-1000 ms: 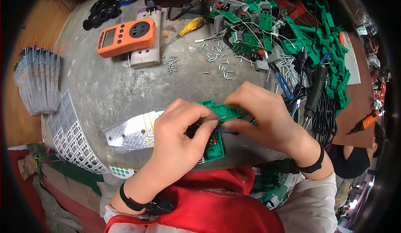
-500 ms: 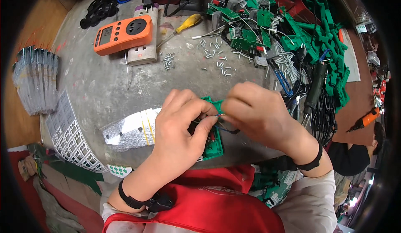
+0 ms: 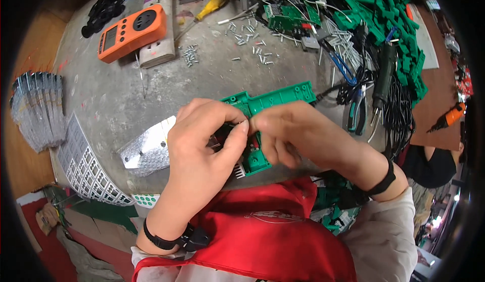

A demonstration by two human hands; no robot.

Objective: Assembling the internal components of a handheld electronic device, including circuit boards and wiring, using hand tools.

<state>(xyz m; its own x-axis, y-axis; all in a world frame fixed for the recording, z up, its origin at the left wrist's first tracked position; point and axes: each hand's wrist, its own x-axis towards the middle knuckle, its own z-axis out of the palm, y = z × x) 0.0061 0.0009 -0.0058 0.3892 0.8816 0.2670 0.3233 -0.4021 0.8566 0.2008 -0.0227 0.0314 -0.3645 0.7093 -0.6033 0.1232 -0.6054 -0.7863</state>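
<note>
A green plastic housing (image 3: 285, 96) lies near the table's front edge, its long arm reaching up to the right. Dark and red parts show inside it, partly covered by my fingers. Over its left side my left hand (image 3: 202, 138) pinches thumb and forefinger on what looks like a thin wire end. Close against those fingertips, my right hand (image 3: 298, 133) has thumb and forefinger together, the other fingers curled and slightly blurred. Whatever it holds is hidden. Left of my left hand lies a silver sheet in bubble wrap (image 3: 146, 150).
Loose screws (image 3: 261, 55), a yellow screwdriver (image 3: 211, 7) and an orange meter (image 3: 132, 32) on a power strip (image 3: 159, 54) lie farther back. Circuit boards (image 3: 288, 18), green plastic parts (image 3: 411, 62), pliers (image 3: 357, 110) and a dark power screwdriver (image 3: 385, 85) crowd the right. Sticker sheets (image 3: 93, 173) lie left.
The view has shifted, uncovering more of the housing's upper right arm. My right hand has come in against my left fingertips; the coloured wire seen between them is now mostly hidden.
</note>
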